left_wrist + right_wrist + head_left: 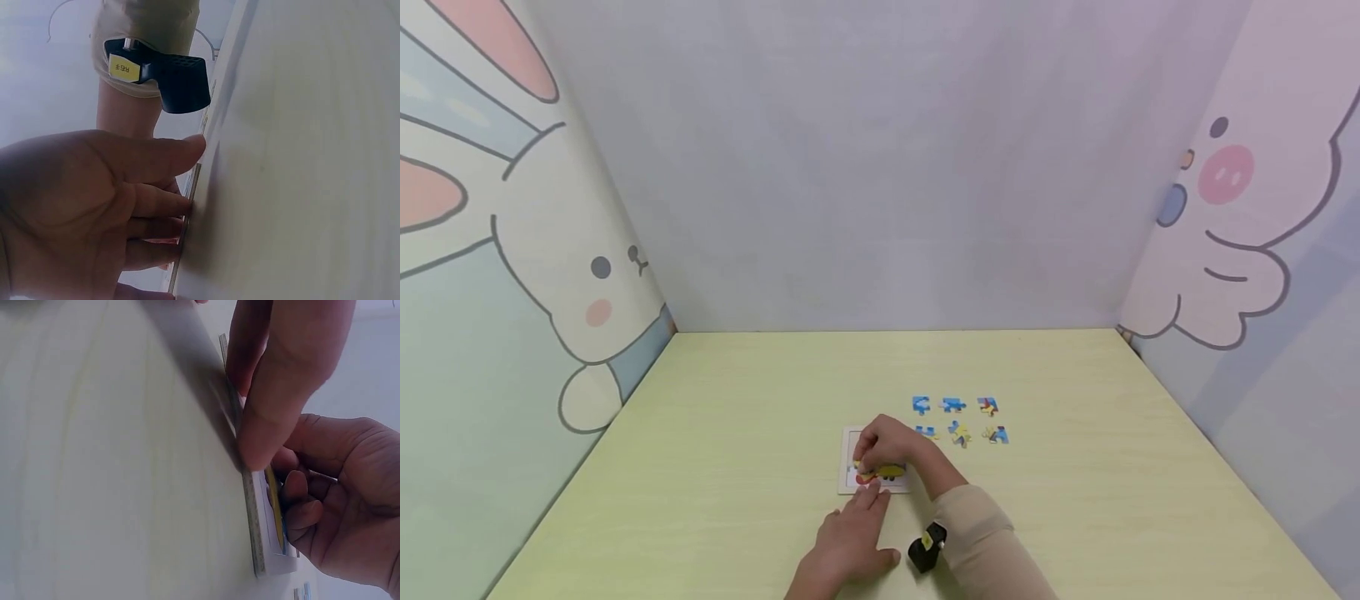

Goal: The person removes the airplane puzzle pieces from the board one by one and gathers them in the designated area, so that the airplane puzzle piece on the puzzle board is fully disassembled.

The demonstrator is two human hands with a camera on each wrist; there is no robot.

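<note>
A small white-framed puzzle board [844, 475] lies on the table, with a yellow and red picture partly assembled in it. My right hand [887, 440] is over the board, its fingers curled down at a puzzle piece [857, 463] that they largely cover. In the right wrist view the curled fingers [303, 512] of that hand meet the picture inside the frame. My left hand [853, 533] rests its extended fingertips on the board's near edge, the thumb spread to the side. The left wrist view shows the left fingers [156, 228] along the board's edge [185, 231].
Loose puzzle pieces lie in two rows to the right of the board, among them a blue one [953, 405] and a yellow one [959, 433]. A black wrist camera [927, 547] is strapped at the right sleeve. Pale walls with cartoon animals enclose the table [700, 467].
</note>
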